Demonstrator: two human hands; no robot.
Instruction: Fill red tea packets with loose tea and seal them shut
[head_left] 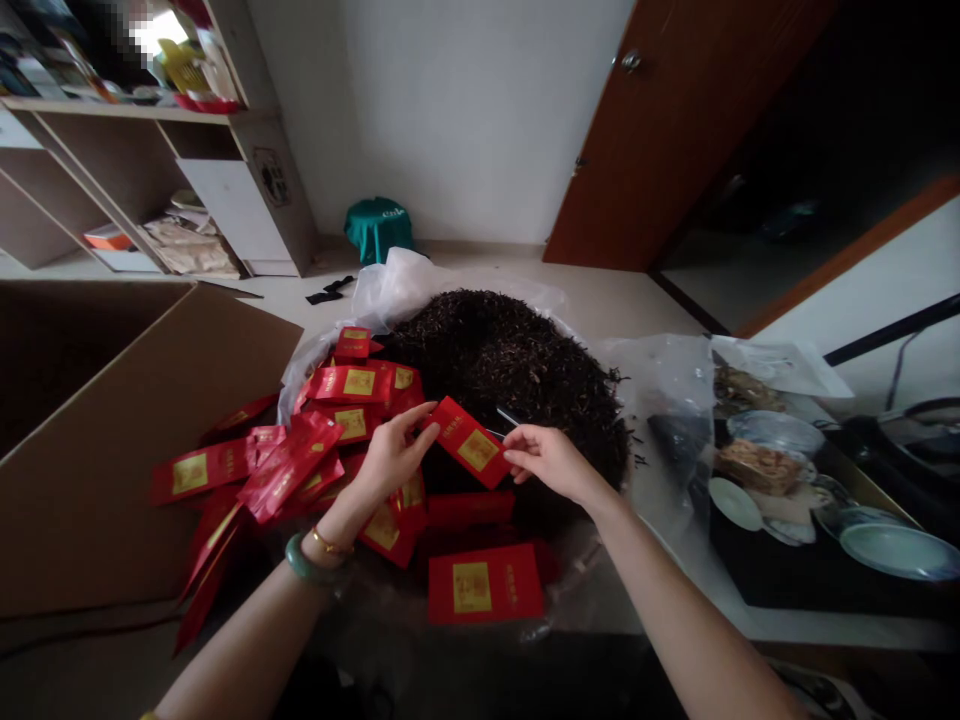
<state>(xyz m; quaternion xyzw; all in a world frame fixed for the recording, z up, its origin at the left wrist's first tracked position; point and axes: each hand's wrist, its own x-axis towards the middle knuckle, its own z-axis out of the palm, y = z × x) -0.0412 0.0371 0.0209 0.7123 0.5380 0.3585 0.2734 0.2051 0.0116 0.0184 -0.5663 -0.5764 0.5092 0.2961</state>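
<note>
A red packet [471, 442] with a gold label is held at a slant between both hands. My left hand [394, 450], with a jade bangle and a gold bracelet at its wrist, pinches the upper left end. At the lower right edge, the fingers of my right hand [551, 460] are closed on the packet. Thin metal prongs [510, 415] stick out by the right fingers; their kind is unclear. Behind the packet lies a heap of dark loose tea leaves [517, 350]. Several red packets [292, 465] are piled left of it, and another red packet [486, 583] lies flat in front.
Clear plastic sheeting [405, 280] surrounds the heap. An open cardboard box [150, 420] stands at left. On the right, a dark tray [765, 570] bears dishes and dried material. Behind are a shelf unit [270, 180], a teal covered stool [379, 228] and a brown door [637, 150].
</note>
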